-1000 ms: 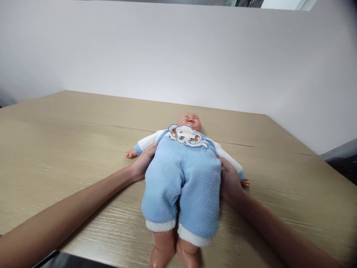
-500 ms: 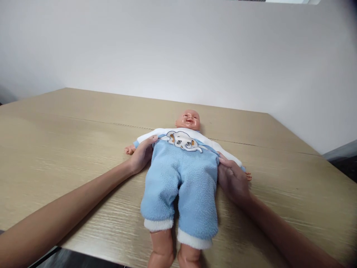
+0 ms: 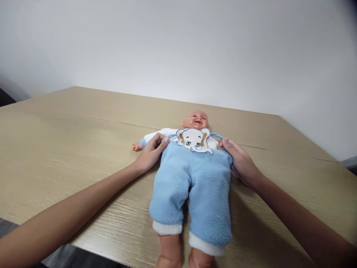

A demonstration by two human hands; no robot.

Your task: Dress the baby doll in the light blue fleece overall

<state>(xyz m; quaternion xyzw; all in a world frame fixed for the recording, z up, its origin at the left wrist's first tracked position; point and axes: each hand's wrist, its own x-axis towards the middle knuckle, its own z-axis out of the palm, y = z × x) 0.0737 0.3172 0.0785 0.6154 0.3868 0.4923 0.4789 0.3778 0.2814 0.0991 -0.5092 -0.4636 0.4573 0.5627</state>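
Note:
A baby doll [image 3: 195,120] lies on its back on a light wooden table [image 3: 69,149], its head away from me. It wears a white top and fluffy light-blue dungarees [image 3: 195,186] with an elephant bib [image 3: 194,140]. My left hand [image 3: 152,153] pinches the dungarees' upper edge at the doll's left side, beside the bib. My right hand [image 3: 240,160] grips the same upper edge on the other side, by a thin blue strap [image 3: 216,135]. The doll's bare legs reach past the table's near edge.
A plain white wall [image 3: 178,48] stands behind the table. A seam runs across the tabletop behind the doll. The table's right edge slants off at the far right, with dark floor beyond it.
Both hands have slid up from the doll's waist to the top of the dungarees. The bib now sits flat and straight on the chest. The view has shifted slightly.

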